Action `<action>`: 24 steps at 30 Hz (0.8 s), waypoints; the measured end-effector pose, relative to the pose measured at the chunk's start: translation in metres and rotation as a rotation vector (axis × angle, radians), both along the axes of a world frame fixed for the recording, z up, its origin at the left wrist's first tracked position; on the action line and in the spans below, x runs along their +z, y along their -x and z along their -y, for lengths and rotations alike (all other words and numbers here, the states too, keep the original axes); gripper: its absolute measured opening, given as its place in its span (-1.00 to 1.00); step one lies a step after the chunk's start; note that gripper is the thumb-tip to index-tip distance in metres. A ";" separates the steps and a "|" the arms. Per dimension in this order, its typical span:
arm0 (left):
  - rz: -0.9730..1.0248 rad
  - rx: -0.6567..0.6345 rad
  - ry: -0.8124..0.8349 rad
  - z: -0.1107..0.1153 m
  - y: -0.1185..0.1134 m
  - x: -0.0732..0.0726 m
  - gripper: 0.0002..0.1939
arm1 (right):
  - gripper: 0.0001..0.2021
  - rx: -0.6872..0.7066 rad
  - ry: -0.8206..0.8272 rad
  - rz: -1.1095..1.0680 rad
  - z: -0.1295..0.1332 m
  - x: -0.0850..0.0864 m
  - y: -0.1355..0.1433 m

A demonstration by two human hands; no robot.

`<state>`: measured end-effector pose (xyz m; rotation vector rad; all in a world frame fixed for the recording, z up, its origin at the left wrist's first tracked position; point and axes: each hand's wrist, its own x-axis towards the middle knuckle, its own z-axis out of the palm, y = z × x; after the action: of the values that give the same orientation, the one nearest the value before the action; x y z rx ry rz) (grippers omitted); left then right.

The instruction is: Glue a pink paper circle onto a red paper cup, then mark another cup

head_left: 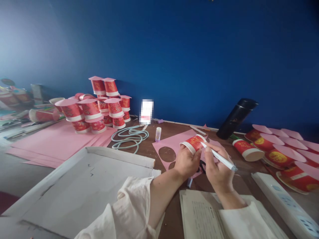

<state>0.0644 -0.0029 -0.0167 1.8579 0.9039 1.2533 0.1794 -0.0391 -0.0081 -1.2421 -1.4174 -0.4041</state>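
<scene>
A red paper cup (193,143) with a gold print and a white rim lies tilted in my left hand (186,162), whose fingers go round and partly inside it. My right hand (218,167) grips a white pen (222,160), its tip at the cup's right end. Whether the tip touches the cup, I cannot tell. Under my hands is a pink paper sheet (163,141) with round holes cut in it. The black handles of what look like scissors (201,166) show partly between my hands. A small glue stick (158,134) stands uncapped behind the sheet.
Stacked red cups with pink paper tops (93,109) stand at the left on pink sheets (47,142). A white box lid (82,189), a pale coiled cable (131,136) and a phone (146,111) are nearby. Rightward are a black bottle (235,119), more cups (279,156), a power strip (286,202) and an open book (199,212).
</scene>
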 end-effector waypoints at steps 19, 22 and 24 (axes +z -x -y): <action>0.003 0.010 0.020 -0.001 0.000 0.000 -0.69 | -0.82 0.015 0.041 -0.001 0.002 0.000 0.003; 0.012 0.015 0.022 -0.001 0.000 -0.001 -0.67 | -0.82 0.021 0.042 0.002 0.004 0.002 0.005; 0.010 0.017 0.032 -0.001 0.000 -0.001 -0.66 | -0.83 0.028 0.038 0.006 0.005 0.004 0.006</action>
<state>0.0643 -0.0015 -0.0179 1.8214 0.9311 1.2499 0.1734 -0.0437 -0.0043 -1.2510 -1.4522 -0.3638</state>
